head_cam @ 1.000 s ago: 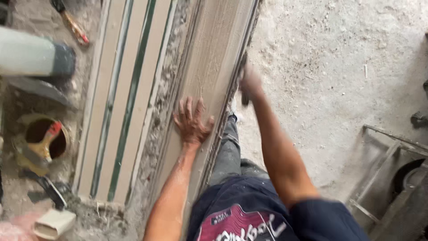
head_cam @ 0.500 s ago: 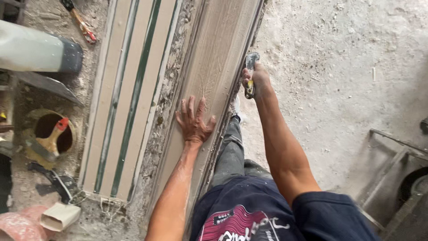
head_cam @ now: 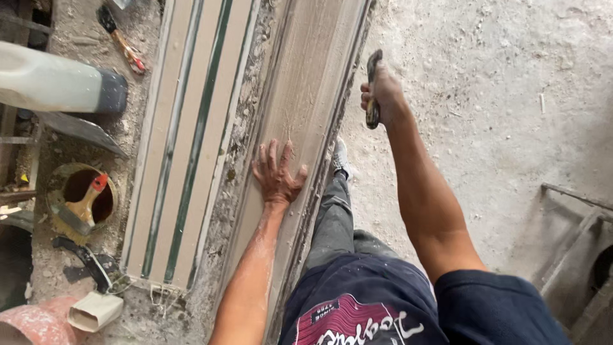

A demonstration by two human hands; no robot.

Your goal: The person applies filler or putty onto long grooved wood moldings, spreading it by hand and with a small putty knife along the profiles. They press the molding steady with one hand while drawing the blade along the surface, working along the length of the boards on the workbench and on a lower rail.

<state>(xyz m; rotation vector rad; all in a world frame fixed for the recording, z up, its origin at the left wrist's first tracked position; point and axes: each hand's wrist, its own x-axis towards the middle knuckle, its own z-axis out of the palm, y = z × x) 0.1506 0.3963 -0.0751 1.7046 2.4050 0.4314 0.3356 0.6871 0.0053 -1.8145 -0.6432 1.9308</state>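
My left hand (head_cam: 276,174) lies flat, fingers spread, on a long pale plaster moulding (head_cam: 305,96) that runs away from me along a dusty workbench. My right hand (head_cam: 383,96) is closed around a small dark hand tool (head_cam: 372,86) and hovers just past the moulding's right edge, over the floor. The tool's working end is hidden by my fingers. My leg and shoe (head_cam: 340,156) stand beside the bench.
A second striped moulding form (head_cam: 185,134) lies parallel on the left. Farther left are a grey jug (head_cam: 57,83), a tin with a brush (head_cam: 83,201), a scraper (head_cam: 124,41) and a red bucket (head_cam: 29,322). A metal frame (head_cam: 575,236) stands on the concrete floor at right.
My right hand has lifted off the moulding's right edge and moved outward, so the tool in it now shows. The left hand stays pressed on the moulding.
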